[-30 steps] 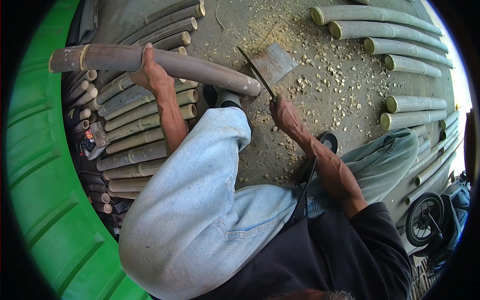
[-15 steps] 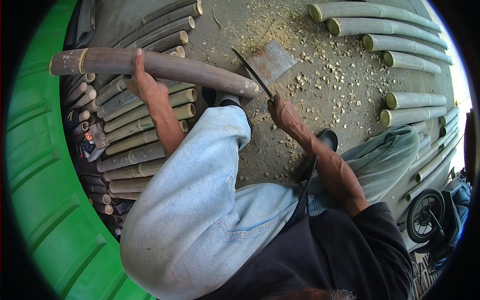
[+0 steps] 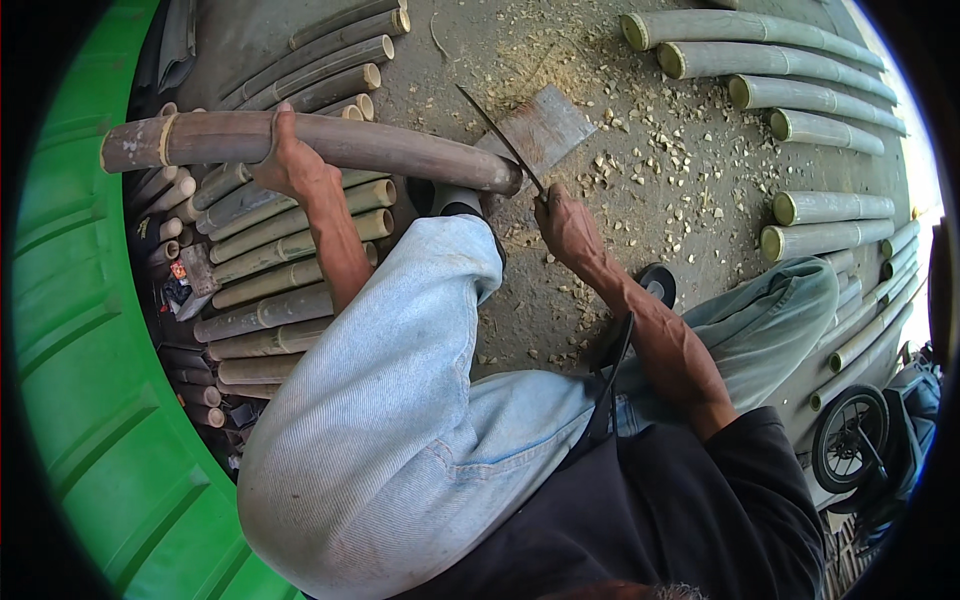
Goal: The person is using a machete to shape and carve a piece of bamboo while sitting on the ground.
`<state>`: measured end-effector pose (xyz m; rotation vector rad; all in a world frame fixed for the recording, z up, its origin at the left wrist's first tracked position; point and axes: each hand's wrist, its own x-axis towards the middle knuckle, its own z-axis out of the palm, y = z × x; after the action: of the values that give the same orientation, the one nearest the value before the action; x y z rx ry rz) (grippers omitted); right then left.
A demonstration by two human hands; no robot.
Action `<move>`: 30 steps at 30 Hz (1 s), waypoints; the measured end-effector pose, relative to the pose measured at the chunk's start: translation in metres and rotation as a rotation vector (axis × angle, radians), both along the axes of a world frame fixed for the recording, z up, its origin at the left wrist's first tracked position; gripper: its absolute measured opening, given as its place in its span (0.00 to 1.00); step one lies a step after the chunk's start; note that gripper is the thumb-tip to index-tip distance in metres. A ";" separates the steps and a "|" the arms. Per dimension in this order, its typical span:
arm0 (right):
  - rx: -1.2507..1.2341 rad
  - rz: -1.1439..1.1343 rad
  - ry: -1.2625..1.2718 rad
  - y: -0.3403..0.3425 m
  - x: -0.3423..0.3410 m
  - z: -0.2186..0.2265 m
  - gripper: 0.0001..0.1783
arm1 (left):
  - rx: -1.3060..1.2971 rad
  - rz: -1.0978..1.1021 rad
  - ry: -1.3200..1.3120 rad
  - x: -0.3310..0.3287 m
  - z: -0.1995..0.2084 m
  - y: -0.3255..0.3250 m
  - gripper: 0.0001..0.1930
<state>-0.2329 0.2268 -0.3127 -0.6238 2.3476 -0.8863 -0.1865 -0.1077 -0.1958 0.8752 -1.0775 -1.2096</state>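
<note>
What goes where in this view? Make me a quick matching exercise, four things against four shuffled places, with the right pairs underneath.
Things
1. Brown bamboo pole
2. Long-bladed knife
3. Ribbed green panel
4. Spoked wheel

Places
A. Lower right part of the picture
B. In the person's right hand
C. Along the left side of the picture
D. In the person's left hand

Right pairs: 1-D; 2-B; 3-C; 4-A
</note>
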 end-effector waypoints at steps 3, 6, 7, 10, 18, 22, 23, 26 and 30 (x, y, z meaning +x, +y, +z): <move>-0.311 -0.057 0.182 0.001 -0.002 0.004 0.15 | 0.024 -0.034 0.002 0.000 -0.001 -0.002 0.26; -0.474 -0.087 0.162 0.000 -0.004 -0.003 0.16 | 0.021 -0.012 -0.020 0.005 -0.004 -0.002 0.28; -0.290 -0.055 0.107 -0.001 -0.003 -0.007 0.16 | -0.009 -0.008 -0.023 0.006 -0.004 -0.003 0.28; 0.044 0.006 0.001 0.005 -0.003 -0.018 0.15 | -0.043 -0.005 -0.017 0.006 -0.005 -0.003 0.28; -0.509 -0.048 0.171 0.005 -0.007 -0.006 0.15 | 0.025 -0.181 0.080 0.021 -0.010 -0.006 0.24; -0.011 0.028 -0.018 0.000 0.001 -0.006 0.15 | 0.014 -0.162 0.079 0.015 -0.005 0.001 0.24; -0.080 0.032 0.021 0.000 0.001 -0.006 0.15 | -0.003 -0.191 0.065 0.012 -0.002 0.002 0.25; -0.061 0.038 0.000 0.001 -0.002 -0.002 0.16 | 0.004 -0.215 0.038 0.011 -0.001 0.005 0.25; -0.498 -0.062 0.179 0.002 -0.006 -0.009 0.16 | 0.063 -0.226 0.049 0.019 -0.006 0.001 0.27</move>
<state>-0.2390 0.2290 -0.3214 -0.8586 2.3152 -1.5214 -0.1680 -0.1064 -0.2014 0.7824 -1.1260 -1.4520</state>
